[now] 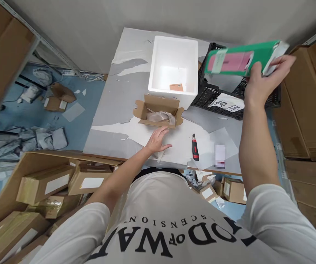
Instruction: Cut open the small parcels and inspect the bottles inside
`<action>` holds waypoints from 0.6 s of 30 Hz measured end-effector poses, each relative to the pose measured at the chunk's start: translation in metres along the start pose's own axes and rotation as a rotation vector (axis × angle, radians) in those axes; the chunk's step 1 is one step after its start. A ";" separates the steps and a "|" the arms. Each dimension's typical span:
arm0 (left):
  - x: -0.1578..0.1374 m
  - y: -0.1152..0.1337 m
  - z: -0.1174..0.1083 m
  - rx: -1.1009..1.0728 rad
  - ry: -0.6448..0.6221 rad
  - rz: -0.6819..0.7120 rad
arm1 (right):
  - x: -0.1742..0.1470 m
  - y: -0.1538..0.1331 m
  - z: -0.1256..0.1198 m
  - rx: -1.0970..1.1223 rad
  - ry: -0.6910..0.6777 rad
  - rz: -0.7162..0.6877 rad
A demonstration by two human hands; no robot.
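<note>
My right hand (267, 77) grips one end of a green box (264, 53) with a pink panel, holding it over the black plastic crate (215, 93) at the table's right. The box is slightly blurred. My left hand (158, 140) has its fingers spread at the near side of a small open cardboard box (162, 103), fingertips at or touching its lower edge. Crumpled translucent wrapping (160, 117) lies inside that box. A red and black utility knife (195, 147) rests on the table to the right of my left hand.
Behind the cardboard box stands a white foam box (173, 44) with an orange card (176, 87) inside. A handwritten paper sign (226, 103) hangs on the crate. A large carton (31, 157) of parcels stands at left; stacked cartons (292, 110) line the right.
</note>
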State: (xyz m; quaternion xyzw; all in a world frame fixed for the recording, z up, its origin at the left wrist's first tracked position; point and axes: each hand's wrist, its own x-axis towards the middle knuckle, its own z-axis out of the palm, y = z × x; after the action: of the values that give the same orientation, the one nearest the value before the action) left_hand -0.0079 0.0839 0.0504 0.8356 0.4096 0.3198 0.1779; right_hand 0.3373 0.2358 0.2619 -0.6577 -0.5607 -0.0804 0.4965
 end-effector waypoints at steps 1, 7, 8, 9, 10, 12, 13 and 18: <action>0.000 0.000 -0.001 0.025 -0.003 -0.012 | 0.016 0.002 0.016 -0.065 0.047 0.060; -0.006 -0.004 -0.008 0.163 0.027 -0.074 | 0.027 0.019 0.114 -0.245 -0.140 0.402; -0.007 -0.005 -0.009 0.175 0.030 -0.083 | 0.021 0.021 0.124 -0.265 -0.201 0.415; -0.007 -0.005 -0.010 0.183 0.024 -0.094 | 0.014 0.024 0.130 -0.288 -0.260 0.414; -0.008 -0.006 -0.011 0.187 0.012 -0.107 | 0.009 0.026 0.135 -0.313 -0.312 0.405; -0.007 -0.006 -0.012 0.198 -0.018 -0.137 | 0.004 0.028 0.140 -0.358 -0.404 0.374; -0.007 -0.006 -0.013 0.208 -0.030 -0.154 | 0.004 0.030 0.142 -0.375 -0.443 0.356; 0.000 -0.006 -0.012 0.307 -0.045 -0.279 | 0.002 0.041 0.142 -0.424 -0.601 0.311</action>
State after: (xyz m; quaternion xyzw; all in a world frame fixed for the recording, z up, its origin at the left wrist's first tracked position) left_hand -0.0194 0.0877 0.0560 0.7950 0.5614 0.2069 0.1001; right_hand 0.3070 0.3470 0.1701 -0.8170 -0.5456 0.0777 0.1696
